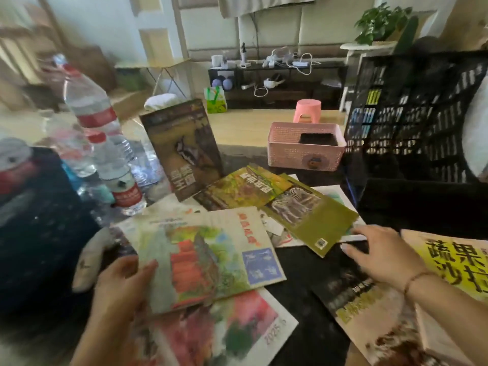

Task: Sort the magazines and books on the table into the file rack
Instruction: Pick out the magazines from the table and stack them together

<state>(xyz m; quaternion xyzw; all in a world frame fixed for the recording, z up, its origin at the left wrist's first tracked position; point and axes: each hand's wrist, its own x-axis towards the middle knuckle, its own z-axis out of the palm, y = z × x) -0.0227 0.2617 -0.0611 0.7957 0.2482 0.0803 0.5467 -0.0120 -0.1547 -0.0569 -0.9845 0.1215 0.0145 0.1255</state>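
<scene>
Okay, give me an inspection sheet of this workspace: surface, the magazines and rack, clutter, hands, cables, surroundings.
Surface: dark table, mostly covered.
Job's things: pagoda magazine gripped at its left edge; zebra magazine and others lie scattered; bird magazine stands tilted; black file rack at right.
Clutter: water bottles, pink basket.
Hands: left hand holds the pagoda magazine; right hand open, fingertips at the zebra magazine's near edge.
Cables: white leads on the far shelf.
Surroundings: pink stool, potted plant.
</scene>
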